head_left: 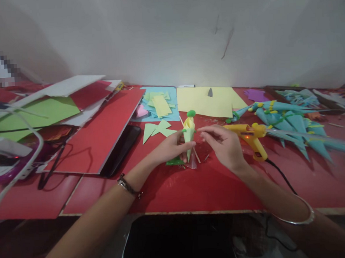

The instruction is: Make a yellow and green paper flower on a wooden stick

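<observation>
My left hand (170, 147) is closed around a small paper cone figure (188, 136) and holds it upright above the red table. Pale green paper forms its body, with a folded yellow part higher up, a round green piece on top and small green bits at its sides. My right hand (226, 147) is just right of the figure, thumb and fingertips pinched together; whatever is between them is too small to make out. Behind that hand lies a yellow glue gun (253, 135), its small light glowing orange. Pale green paper triangles (157, 130) lie left of the figure.
Finished-looking blue paper cones (295, 123) with yellow and green bits are heaped at right. Yellow sheets (204, 101) and cut pieces (161, 105) lie toward the wall. At left are a red board (102, 129), a black phone (125, 149) and a white cable (35, 153).
</observation>
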A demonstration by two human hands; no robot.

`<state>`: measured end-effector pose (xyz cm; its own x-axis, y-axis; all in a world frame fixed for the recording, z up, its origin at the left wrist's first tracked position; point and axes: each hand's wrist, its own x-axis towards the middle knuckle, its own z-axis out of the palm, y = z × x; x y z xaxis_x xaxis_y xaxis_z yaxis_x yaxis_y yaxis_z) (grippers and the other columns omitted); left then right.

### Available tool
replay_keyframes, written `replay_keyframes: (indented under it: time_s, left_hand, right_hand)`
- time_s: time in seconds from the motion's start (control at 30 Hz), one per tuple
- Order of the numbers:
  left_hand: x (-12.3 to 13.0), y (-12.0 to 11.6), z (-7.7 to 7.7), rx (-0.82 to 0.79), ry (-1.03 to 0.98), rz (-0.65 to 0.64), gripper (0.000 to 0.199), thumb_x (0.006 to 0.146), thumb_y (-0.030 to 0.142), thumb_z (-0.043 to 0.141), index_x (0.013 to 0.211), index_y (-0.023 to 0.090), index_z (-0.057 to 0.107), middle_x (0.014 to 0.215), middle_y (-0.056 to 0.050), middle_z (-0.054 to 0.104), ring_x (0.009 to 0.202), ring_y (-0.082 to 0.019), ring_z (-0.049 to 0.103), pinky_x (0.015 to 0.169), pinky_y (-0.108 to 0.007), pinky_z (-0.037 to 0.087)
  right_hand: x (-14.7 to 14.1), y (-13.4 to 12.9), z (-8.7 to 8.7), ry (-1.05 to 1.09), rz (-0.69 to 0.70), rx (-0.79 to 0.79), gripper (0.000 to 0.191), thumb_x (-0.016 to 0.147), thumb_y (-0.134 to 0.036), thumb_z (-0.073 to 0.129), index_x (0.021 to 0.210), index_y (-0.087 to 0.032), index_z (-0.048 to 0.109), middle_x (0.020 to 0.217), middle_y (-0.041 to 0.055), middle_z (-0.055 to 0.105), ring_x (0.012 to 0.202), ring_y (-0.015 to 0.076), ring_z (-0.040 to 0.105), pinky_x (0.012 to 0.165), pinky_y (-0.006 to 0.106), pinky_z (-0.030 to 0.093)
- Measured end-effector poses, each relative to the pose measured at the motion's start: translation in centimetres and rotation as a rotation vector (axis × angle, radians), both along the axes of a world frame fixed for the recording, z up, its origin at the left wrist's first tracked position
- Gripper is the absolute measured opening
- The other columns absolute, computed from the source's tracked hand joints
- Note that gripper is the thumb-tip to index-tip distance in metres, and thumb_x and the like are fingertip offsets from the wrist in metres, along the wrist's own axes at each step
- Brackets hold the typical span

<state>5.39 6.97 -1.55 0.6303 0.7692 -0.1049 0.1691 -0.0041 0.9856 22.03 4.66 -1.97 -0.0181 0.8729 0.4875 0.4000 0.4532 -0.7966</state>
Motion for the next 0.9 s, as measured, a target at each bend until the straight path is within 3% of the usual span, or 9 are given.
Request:
replay_keyframes:
  time_s: [0.2, 0.37, 0.67, 0.9]
  left_hand:
    - [0.12, -0.01, -0.05, -0.02, -0.023, 0.013, 0.038, 0.076, 0.034, 0.052, 0.105, 0.011, 0.041, 0.059, 0.003, 0.055, 0.041, -0.007, 0.053, 0.042, -0.02, 0.042]
    - [0.39, 0.01, -0.34, -0.007, -0.025, 0.037, 0.04, 0.075, 0.033, 0.054, 0.105, 0.011, 0.041, 0.054, 0.004, 0.054, 0.04, -0.007, 0.053, 0.041, -0.02, 0.043]
    - [0.56, -0.14, -0.42, 0.063, 0.012, 0.058, 0.043, 0.074, 0.035, 0.055, 0.107, 0.011, 0.043, 0.058, 0.003, 0.055, 0.04, -0.008, 0.053, 0.04, -0.02, 0.043]
    - [0.7, -0.31, -0.4, 0.112, 0.076, 0.066, 0.042, 0.074, 0.037, 0.055, 0.104, 0.011, 0.043, 0.06, 0.001, 0.055, 0.042, -0.008, 0.054, 0.04, -0.02, 0.044]
  right_hand:
    - [-0.19, -0.15, 0.11, 0.109, 0.03, -0.008, 0.017, 0.078, -0.021, 0.052, 0.09, -0.019, 0.064, 0.085, 0.0035, 0.066, 0.074, 0.0142, 0.063, 0.07, 0.031, 0.052]
    - [-0.22, -0.25, 0.67, -0.015, -0.058, 0.126, 0.01, 0.076, -0.021, 0.055, 0.078, -0.022, 0.065, 0.079, 0.0016, 0.064, 0.075, 0.0147, 0.059, 0.067, 0.03, 0.051]
    - [-0.29, -0.41, 0.45, 0.006, -0.003, 0.143, 0.017, 0.078, -0.016, 0.052, 0.088, -0.022, 0.064, 0.084, 0.0022, 0.064, 0.076, 0.0133, 0.06, 0.071, 0.029, 0.05]
    - [-0.28, -0.28, 0.78, -0.134, -0.032, 0.219, 0.011, 0.077, -0.02, 0.055, 0.081, -0.025, 0.064, 0.082, 0.0015, 0.06, 0.079, 0.0158, 0.057, 0.072, 0.033, 0.048]
